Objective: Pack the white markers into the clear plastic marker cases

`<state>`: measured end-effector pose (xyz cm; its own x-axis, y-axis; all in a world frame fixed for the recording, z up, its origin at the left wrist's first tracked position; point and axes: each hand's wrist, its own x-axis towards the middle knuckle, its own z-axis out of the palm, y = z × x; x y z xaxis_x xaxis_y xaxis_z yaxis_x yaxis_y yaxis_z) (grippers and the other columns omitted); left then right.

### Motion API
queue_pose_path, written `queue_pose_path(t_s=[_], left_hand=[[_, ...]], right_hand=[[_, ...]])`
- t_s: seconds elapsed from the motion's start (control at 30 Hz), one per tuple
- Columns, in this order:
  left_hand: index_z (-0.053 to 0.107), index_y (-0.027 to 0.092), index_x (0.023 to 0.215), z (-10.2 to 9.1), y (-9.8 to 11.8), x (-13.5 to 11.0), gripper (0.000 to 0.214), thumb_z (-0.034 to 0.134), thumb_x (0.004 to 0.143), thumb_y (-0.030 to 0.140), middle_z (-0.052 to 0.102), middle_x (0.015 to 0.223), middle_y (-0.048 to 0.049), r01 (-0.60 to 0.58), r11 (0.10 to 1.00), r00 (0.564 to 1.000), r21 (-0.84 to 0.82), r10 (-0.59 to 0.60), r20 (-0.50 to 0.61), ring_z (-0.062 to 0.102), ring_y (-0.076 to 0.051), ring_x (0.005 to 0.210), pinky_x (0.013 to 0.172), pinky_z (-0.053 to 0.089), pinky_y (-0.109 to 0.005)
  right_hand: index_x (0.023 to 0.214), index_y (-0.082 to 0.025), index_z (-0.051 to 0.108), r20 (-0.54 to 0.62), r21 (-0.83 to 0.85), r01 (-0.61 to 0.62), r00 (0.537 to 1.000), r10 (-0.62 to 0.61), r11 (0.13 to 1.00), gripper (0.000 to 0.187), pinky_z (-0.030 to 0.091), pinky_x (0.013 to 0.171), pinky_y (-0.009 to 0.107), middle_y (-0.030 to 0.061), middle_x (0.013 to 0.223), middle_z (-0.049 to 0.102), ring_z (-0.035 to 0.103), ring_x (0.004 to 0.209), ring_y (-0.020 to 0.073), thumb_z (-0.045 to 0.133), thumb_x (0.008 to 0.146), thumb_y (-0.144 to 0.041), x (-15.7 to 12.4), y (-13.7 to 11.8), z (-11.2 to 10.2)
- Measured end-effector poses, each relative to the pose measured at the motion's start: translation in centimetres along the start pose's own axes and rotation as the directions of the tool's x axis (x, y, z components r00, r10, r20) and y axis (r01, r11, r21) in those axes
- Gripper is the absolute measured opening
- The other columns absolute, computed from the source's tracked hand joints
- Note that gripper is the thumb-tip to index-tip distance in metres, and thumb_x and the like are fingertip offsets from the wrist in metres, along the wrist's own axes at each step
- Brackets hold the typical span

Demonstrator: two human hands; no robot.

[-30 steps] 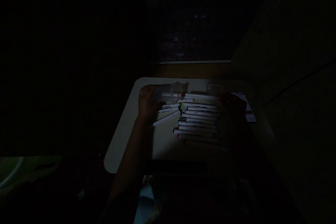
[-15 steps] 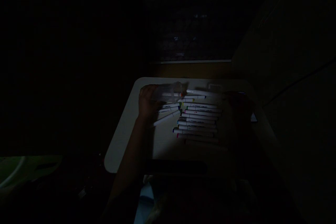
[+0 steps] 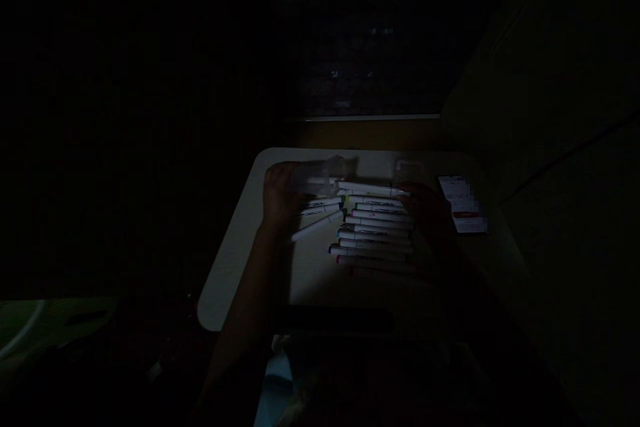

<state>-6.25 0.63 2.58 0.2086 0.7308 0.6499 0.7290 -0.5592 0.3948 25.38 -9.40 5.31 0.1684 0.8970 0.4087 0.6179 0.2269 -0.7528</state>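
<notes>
In dim light, my left hand (image 3: 281,197) is wrapped round a clear plastic container (image 3: 310,179) that lies on its side, mouth to the right. A white marker inside shows faintly through its wall. My right hand (image 3: 423,207), very dark, grips the right end of a white marker (image 3: 370,188), whose left end is close to the container's mouth. Below it, several white markers (image 3: 377,237) with coloured ends lie in a rough stack of rows. More markers (image 3: 317,223) lie slanted under and beside my left hand.
All this rests on a pale table (image 3: 227,280) with rounded corners. A lit phone (image 3: 463,205) lies to the right of my right hand. A clear plastic piece (image 3: 410,165) is near the far edge. Surroundings are almost black.
My right hand has moved left with the marker, bringing it towards the container's mouth and uncovering the phone. My left hand and the container have hardly moved.
</notes>
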Motion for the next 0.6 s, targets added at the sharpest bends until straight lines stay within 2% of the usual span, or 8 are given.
queue_pose_path(t_s=[0.2, 0.37, 0.47, 0.6], left_hand=[[0.057, 0.023, 0.120, -0.16, 0.25, 0.06, 0.059, 0.074, 0.069, 0.046, 0.063, 0.117, -0.0082, 0.007, 1.000, 1.000, -0.023, -0.007, 0.015, 0.055, -0.030, 0.114, 0.098, 0.045, -0.048], [0.058, 0.025, 0.118, -0.21, 0.53, 0.21, 0.059, 0.072, 0.069, 0.054, 0.064, 0.116, -0.0077, 0.027, 0.999, 0.999, -0.040, -0.026, 0.027, 0.056, -0.030, 0.113, 0.098, 0.045, -0.048], [0.057, 0.025, 0.118, -0.23, 0.64, 0.17, 0.060, 0.071, 0.069, 0.057, 0.064, 0.117, -0.0078, 0.026, 0.999, 0.999, -0.045, -0.025, 0.026, 0.055, -0.030, 0.114, 0.098, 0.045, -0.048], [0.057, 0.024, 0.118, -0.18, 0.68, 0.08, 0.060, 0.070, 0.070, 0.059, 0.063, 0.118, -0.0088, 0.008, 0.999, 1.000, -0.043, -0.007, 0.020, 0.056, -0.030, 0.113, 0.098, 0.045, -0.048]], right_hand=[[0.101, -0.025, 0.072, 0.070, -0.031, 0.051, 0.996, -0.049, 0.998, 0.025, 0.055, 0.090, 0.041, 0.0055, 0.110, 0.073, 0.068, 0.103, 0.0238, 0.056, 0.085, -0.038, -0.04, 0.09, -0.35], [0.103, -0.026, 0.071, 0.031, -0.007, 0.020, 0.999, -0.019, 1.000, 0.024, 0.056, 0.090, 0.040, 0.0041, 0.111, 0.073, 0.068, 0.103, 0.0237, 0.060, 0.084, -0.034, -0.11, -0.28, -0.34], [0.104, -0.026, 0.070, 0.049, 0.006, 0.007, 0.999, -0.007, 1.000, 0.025, 0.057, 0.088, 0.039, 0.0038, 0.112, 0.073, 0.068, 0.102, 0.0231, 0.059, 0.085, -0.035, -0.15, -0.33, -0.09], [0.110, -0.026, 0.068, 0.099, 0.022, 0.039, 0.994, -0.041, 0.999, 0.028, 0.052, 0.098, 0.042, 0.0044, 0.112, 0.073, 0.066, 0.109, 0.0231, 0.055, 0.087, -0.036, -0.21, 0.34, 0.31]])
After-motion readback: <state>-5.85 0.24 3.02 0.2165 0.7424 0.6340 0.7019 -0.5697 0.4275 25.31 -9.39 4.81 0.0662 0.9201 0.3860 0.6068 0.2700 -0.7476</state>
